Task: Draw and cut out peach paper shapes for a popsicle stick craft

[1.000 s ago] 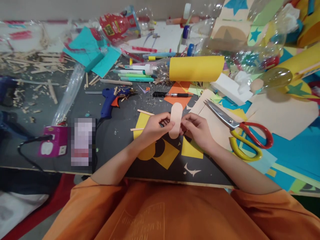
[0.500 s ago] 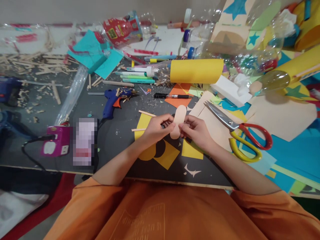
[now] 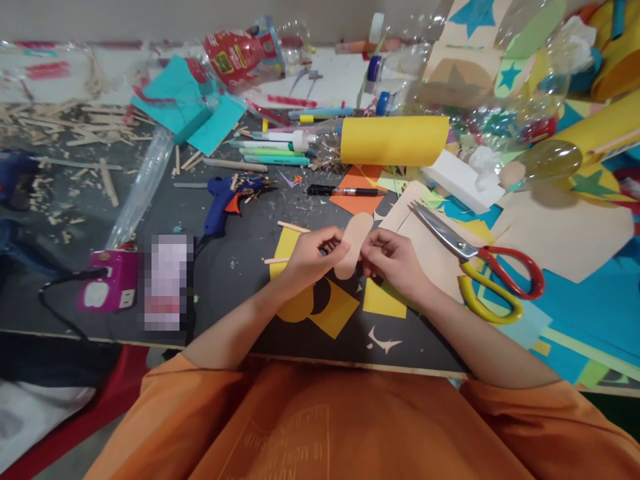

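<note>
A pale peach paper strip with rounded ends (image 3: pixel 355 241) is tilted in front of me, its top leaning right. My left hand (image 3: pixel 320 255) pinches its left edge between thumb and fingers. At the strip's right edge is my right hand (image 3: pixel 393 259), its fingers curled together; whether they grip the edge is hidden. Beneath the hands lie yellow paper pieces (image 3: pixel 334 312) and thin wooden sticks (image 3: pixel 293 227). Scissors (image 3: pixel 467 252) with red and yellow handles lie open to the right of my right hand. A black pen (image 3: pixel 345 191) rests beyond the strip on orange paper (image 3: pixel 356 205).
A blue glue gun (image 3: pixel 223 200) lies on the left, near a purple power block (image 3: pixel 107 283) and a blurred-out rectangular object (image 3: pixel 165 283). A yellow-wrapped bottle (image 3: pixel 395 141), markers (image 3: pixel 275 159) and teal foam sheets (image 3: pixel 175 93) lie behind. Blue paper (image 3: pixel 585 313) spreads at right.
The paper strip has tilted clockwise, its top leaning further right. My right thumb has slid off its face to the edge. My left hand keeps hold of it.
</note>
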`<move>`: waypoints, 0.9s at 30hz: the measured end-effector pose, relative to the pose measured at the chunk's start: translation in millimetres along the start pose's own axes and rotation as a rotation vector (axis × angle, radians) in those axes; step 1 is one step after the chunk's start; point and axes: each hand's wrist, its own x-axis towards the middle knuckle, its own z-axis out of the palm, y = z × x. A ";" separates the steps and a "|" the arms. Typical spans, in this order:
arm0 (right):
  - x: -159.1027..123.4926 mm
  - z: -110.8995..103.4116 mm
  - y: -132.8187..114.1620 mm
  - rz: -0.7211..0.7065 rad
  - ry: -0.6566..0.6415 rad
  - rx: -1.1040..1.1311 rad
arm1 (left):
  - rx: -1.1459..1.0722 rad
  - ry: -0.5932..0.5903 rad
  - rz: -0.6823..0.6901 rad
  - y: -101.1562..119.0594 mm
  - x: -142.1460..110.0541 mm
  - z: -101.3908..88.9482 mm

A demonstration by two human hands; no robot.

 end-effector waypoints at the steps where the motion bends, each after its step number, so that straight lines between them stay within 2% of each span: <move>1: 0.5 -0.7 1.0 0.005 0.014 0.044 | 0.002 0.044 0.001 -0.2 0.1 -1.0; 4: 2.4 -2.4 3.6 0.011 0.028 0.156 | 0.009 0.135 0.019 -1.5 1.4 -4.7; 8: 1.9 -3.8 4.3 0.015 0.001 0.147 | 0.111 0.173 0.036 -4.9 4.9 -11.2; 12: -4.6 -4.0 3.2 0.019 -0.063 -0.026 | 0.282 0.280 0.052 -5.6 6.2 -18.9; 14: -8.1 -3.3 3.2 -0.045 -0.094 -0.146 | 0.353 0.300 0.093 -4.9 5.1 -20.1; 16: -10.1 -3.2 3.6 -0.161 -0.094 -0.247 | 0.416 0.253 0.144 -4.7 3.9 -18.5; 18: -9.9 -5.4 3.6 -0.322 -0.055 -0.339 | 0.499 0.161 0.194 -5.5 3.6 -15.3; 20: -7.4 -11.0 2.3 -0.469 0.049 -0.451 | 0.613 0.094 0.212 -6.9 4.2 -12.6; 22: -3.2 -19.5 -0.3 -0.555 0.209 -0.560 | 0.722 0.104 0.184 -8.2 5.1 -11.8; 24: 1.6 -28.9 -3.1 -0.590 0.348 -0.691 | 0.785 0.168 0.144 -8.8 5.4 -12.9; 27: 7.1 -39.1 -4.3 -0.614 0.362 -1.008 | 0.793 0.189 0.194 -9.0 4.5 -14.5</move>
